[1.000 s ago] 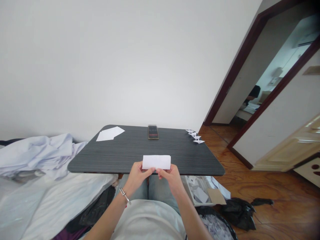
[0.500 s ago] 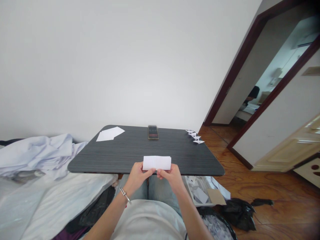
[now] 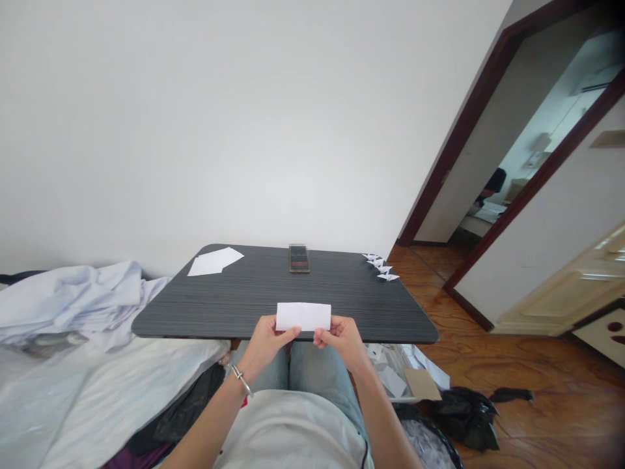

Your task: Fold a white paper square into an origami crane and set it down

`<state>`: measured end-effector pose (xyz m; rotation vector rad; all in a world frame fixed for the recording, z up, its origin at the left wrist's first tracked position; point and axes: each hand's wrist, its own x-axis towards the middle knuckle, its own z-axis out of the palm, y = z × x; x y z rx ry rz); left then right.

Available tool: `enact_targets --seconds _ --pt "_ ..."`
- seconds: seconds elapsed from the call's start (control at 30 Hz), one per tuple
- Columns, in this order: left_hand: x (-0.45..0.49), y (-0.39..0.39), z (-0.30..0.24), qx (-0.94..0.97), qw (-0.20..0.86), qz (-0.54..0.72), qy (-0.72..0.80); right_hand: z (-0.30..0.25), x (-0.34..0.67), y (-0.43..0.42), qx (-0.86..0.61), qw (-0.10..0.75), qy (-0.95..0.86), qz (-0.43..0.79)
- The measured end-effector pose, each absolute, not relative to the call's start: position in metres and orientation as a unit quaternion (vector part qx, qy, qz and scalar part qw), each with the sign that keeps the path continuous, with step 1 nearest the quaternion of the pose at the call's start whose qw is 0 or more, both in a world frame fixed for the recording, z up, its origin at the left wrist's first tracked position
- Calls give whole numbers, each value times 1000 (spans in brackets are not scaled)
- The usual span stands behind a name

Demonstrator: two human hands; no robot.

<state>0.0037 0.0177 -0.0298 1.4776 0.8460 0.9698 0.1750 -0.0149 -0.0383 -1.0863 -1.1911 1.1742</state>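
A white sheet of paper (image 3: pixel 303 316), folded into a wide rectangle, is held between my two hands at the near edge of the dark table (image 3: pixel 234 299). My left hand (image 3: pixel 268 339) grips its lower left corner, thumb on the front face and the other fingers behind. On the opposite side my right hand (image 3: pixel 340 335) pinches the lower right corner, its thumb near the bottom edge. The fingers behind the paper are mostly hidden.
White paper sheets (image 3: pixel 215 261) lie at the table's back left. A phone (image 3: pixel 299 258) rests at the back middle. Several small folded paper cranes (image 3: pixel 381 266) line the right edge. Below on the right are a box of papers (image 3: pixel 390 378) and a black plastic bag (image 3: pixel 466 417).
The folded paper has shifted slightly left. My right thumb has slid outward to the right along the bottom edge, so the two thumbs are farther apart.
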Motion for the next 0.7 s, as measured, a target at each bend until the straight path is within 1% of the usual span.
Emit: enact_targets --seconds 0.23,0.43,0.63,0.7 --pt "3 18 -28 610 569 417 361 -38 183 -14 -450 545 -498 503" --pt "2 14 -15 584 559 434 397 -38 197 -13 -462 546 -499 489" --pt "4 11 -13 583 560 438 393 -37 181 -17 -412 490 -530 556" --pt "5 12 -17 593 565 431 378 -39 167 -18 -405 513 -509 561"
